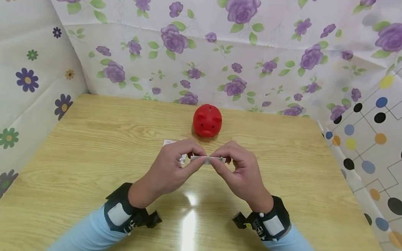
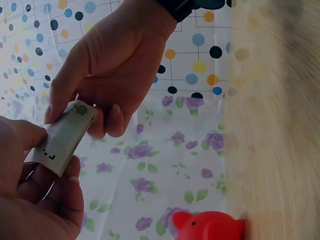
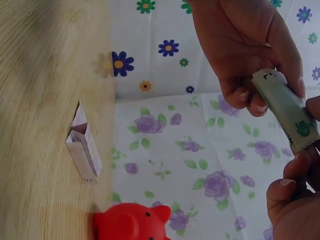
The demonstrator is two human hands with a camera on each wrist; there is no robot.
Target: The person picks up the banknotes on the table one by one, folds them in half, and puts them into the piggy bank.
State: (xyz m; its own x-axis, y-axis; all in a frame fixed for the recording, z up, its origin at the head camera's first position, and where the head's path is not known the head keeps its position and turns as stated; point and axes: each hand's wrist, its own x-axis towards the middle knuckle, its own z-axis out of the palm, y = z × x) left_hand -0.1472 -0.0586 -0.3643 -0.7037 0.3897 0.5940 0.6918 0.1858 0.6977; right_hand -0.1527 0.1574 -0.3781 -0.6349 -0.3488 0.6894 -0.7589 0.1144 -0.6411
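Note:
My left hand point(image 1: 169, 165) and right hand point(image 1: 242, 172) meet over the middle of the table, thumbs on the near side. Between them they pinch a narrow strip of folded paper, which looks like a banknote point(image 2: 67, 135). It is pale green, with a green print near one end and small black marks near the other. In the right wrist view the same banknote point(image 3: 286, 107) lies between both sets of fingertips. A red piggy bank point(image 1: 207, 121) stands just beyond the hands, snout toward me and slot on top.
Behind the left hand a second creased paper point(image 3: 85, 152), whitish with print, stands partly folded on the wooden table point(image 1: 100, 134). Flowered cloth point(image 1: 139, 60) rises at the table's back edge, and a dotted cloth point(image 1: 387, 133) on the right.

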